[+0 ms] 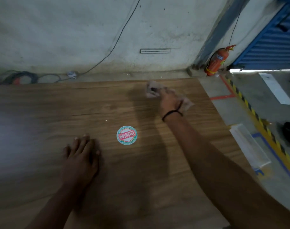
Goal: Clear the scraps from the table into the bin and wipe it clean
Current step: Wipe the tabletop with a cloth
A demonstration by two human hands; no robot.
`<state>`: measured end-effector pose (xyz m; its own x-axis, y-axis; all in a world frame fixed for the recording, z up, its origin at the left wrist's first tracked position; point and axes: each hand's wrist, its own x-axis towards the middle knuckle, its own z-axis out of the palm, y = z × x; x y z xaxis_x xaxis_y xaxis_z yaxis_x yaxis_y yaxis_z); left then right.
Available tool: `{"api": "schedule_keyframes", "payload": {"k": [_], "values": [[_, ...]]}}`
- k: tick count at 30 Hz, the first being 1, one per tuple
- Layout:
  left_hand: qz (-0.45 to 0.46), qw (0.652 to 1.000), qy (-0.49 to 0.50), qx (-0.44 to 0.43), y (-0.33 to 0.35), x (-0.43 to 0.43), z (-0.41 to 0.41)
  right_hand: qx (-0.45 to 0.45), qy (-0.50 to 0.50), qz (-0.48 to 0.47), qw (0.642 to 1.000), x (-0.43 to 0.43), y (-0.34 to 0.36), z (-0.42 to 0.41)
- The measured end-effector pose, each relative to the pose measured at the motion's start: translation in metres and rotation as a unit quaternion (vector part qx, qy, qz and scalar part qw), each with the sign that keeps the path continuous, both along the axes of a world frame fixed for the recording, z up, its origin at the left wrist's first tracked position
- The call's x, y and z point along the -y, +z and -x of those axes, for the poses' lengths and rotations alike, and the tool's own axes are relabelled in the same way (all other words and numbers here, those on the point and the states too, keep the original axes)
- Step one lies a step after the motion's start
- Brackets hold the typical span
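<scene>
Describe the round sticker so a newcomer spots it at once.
Start at the wooden table. Near its middle, just right of the left hand, lies the sticker. It is the only round thing there, white with a red band and teal rim.

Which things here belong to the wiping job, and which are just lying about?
Job: cloth, in the right hand; table; left hand flat on it.
Lying about: fire extinguisher, cables, clear tray on the floor; round sticker on the table, perhaps a fixed label.

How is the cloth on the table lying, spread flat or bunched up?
Bunched up: the cloth shows as crumpled lumps on both sides of the right hand, though it is blurred.
</scene>
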<state>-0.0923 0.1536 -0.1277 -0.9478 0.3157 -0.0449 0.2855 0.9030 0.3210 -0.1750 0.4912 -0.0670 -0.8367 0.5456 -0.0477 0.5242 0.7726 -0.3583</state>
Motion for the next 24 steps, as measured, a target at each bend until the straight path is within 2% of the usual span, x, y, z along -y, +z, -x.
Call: {"api": "schedule_keyframes", "payload": {"k": [2, 4, 6, 10, 12, 14, 16, 21, 24], "values": [[-0.006, 1.000, 0.004, -0.001, 0.000, 0.000, 0.000, 0.068, -0.135, 0.058, 0.987, -0.051, -0.034, -0.001], [-0.003, 1.000, 0.004, -0.003, 0.000, 0.000, -0.001, 0.118, -0.149, 0.043, 0.981, -0.051, -0.060, -0.011], [0.000, 1.000, 0.002, -0.004, -0.001, 0.001, 0.000, 0.139, -0.055, -0.016, 0.989, -0.004, -0.055, -0.019], [-0.002, 1.000, 0.006, 0.001, 0.000, 0.000, 0.000, 0.121, 0.119, -0.038, 0.985, 0.121, -0.035, -0.042], [0.001, 1.000, 0.008, 0.000, 0.001, -0.001, -0.001, 0.145, 0.204, -0.026, 0.968, 0.165, -0.031, -0.052], [0.006, 1.000, 0.008, 0.003, 0.002, -0.001, -0.001, 0.151, 0.245, 0.010, 0.958, 0.183, -0.025, -0.053], [0.006, 1.000, 0.007, 0.007, 0.003, 0.000, -0.001, 0.124, 0.215, 0.045, 0.968, 0.177, -0.010, -0.048], [-0.031, 0.999, 0.009, 0.024, 0.010, 0.005, -0.001, 0.072, 0.042, -0.075, 0.994, 0.045, 0.013, -0.047], [-0.051, 0.998, 0.020, 0.003, 0.018, 0.010, -0.017, 0.117, -0.016, -0.014, 0.993, -0.020, -0.023, -0.065]]}}
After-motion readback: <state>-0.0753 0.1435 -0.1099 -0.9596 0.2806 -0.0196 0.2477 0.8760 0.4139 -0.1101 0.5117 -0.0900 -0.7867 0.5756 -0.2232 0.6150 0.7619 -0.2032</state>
